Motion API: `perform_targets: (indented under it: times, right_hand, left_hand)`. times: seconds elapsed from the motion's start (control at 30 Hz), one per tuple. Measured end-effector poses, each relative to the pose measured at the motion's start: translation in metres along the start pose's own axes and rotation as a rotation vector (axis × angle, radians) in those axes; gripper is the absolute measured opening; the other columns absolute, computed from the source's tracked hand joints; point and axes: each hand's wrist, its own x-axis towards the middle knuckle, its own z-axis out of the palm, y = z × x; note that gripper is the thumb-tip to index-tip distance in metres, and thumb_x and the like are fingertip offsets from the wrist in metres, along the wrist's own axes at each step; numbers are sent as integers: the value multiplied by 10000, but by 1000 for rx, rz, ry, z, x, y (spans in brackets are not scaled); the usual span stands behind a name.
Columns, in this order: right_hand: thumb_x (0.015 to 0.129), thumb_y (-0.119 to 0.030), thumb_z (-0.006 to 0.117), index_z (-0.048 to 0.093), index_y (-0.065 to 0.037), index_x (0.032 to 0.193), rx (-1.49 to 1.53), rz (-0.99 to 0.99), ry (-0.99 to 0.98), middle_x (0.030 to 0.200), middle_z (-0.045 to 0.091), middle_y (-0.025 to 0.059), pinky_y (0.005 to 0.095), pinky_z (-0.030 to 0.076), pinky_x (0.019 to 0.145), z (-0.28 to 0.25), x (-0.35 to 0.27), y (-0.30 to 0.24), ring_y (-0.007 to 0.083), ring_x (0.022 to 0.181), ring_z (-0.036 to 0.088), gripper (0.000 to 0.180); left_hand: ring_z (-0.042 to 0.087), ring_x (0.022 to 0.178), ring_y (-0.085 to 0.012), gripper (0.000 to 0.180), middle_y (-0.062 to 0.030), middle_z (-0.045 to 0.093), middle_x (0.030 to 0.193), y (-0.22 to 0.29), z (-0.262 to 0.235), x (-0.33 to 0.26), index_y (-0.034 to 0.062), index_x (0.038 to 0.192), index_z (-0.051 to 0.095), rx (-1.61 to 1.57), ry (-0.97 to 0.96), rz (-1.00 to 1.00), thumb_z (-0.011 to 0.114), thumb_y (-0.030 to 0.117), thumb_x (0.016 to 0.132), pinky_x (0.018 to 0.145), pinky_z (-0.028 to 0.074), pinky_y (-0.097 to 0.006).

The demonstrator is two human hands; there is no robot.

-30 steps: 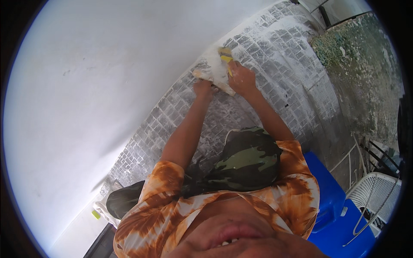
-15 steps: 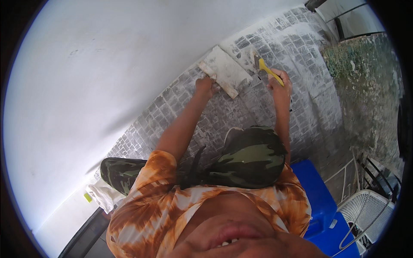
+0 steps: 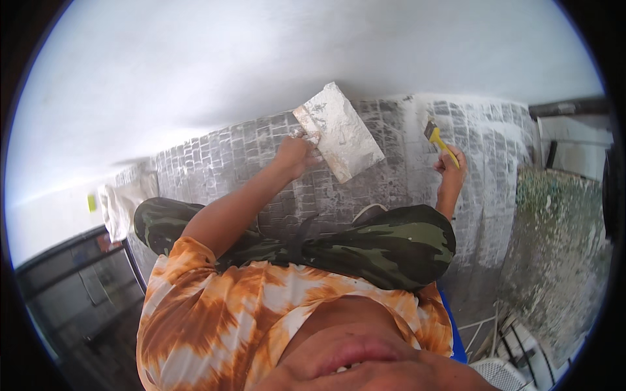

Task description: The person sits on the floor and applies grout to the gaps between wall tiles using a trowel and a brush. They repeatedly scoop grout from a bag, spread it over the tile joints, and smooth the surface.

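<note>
Flat trowel (image 3: 339,132), plaster-smeared, gripped in closed left hand (image 3: 295,156) against brick-patterned wall (image 3: 228,163). Yellow-handled brush (image 3: 438,138) pinched in right hand (image 3: 451,164). Wall judged partly whitened; grey patches remain.

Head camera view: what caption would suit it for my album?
Left hand holds a plaster-smeared board, right hand a yellow-handled scraper, by a tile-patterned wall.

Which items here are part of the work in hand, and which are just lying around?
In use:
- left hand holding the plaster-smeared flat board
- right hand holding the yellow-handled scraper
- brick-pattern wall, partly coated white

Lying about:
- white cloth at the wall's left end
- white wire rack, lower right
- blue object under the person's leg
</note>
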Motion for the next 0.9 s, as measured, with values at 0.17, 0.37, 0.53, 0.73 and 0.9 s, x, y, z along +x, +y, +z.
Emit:
perform_targets:
  times: [0.17, 0.37, 0.53, 0.73, 0.9]
  right_hand:
    - [895, -129, 658, 637, -9, 1124, -116, -34, -168, 781, 599, 28, 267, 485, 587, 32, 3, -1, 113, 610, 562, 259]
    - [909, -137, 631, 621, -20, 1131, -206, 6, -256, 768, 570, 40, 265, 470, 538, 55, 5, 7, 118, 583, 530, 251]
    - [931, -149, 604, 599, -57, 1173, -218, 136, -289, 737, 540, 62, 324, 487, 504, 58, 22, 28, 167, 561, 532, 259]
    - [921, -167, 579, 581, -70, 1179, -352, 304, -532, 776, 527, 50, 339, 490, 570, 61, 45, 31, 167, 615, 527, 275]
    - [927, -183, 579, 587, -75, 1144, -417, 382, -509, 769, 520, 45, 344, 490, 587, 104, 46, 21, 165, 635, 529, 243]
  left_hand:
    - [645, 1084, -256, 637, -100, 576, 1248, 42, -96, -72, 25, 1533, 179, -179, 59, 114, 392, -86, 944, 851, 602, -450]
    - [666, 1046, -227, 622, -53, 616, 1185, 75, -209, -148, 27, 1547, 134, -329, 220, 274, 418, -9, 994, 864, 599, -420]
    - [680, 975, -254, 322, -117, 623, 1130, 89, -322, -206, 24, 1309, 454, -454, 454, 343, 459, -3, 989, 921, 591, -431]
    - [663, 893, -244, 208, -141, 598, 1037, 101, -489, -255, 8, 1200, 494, -556, 708, 500, 503, 26, 993, 806, 633, -382]
    - [592, 1176, -336, 291, -173, 581, 1262, 102, -649, -285, 10, 1279, 501, -708, 899, 610, 445, 6, 994, 1060, 485, -504]
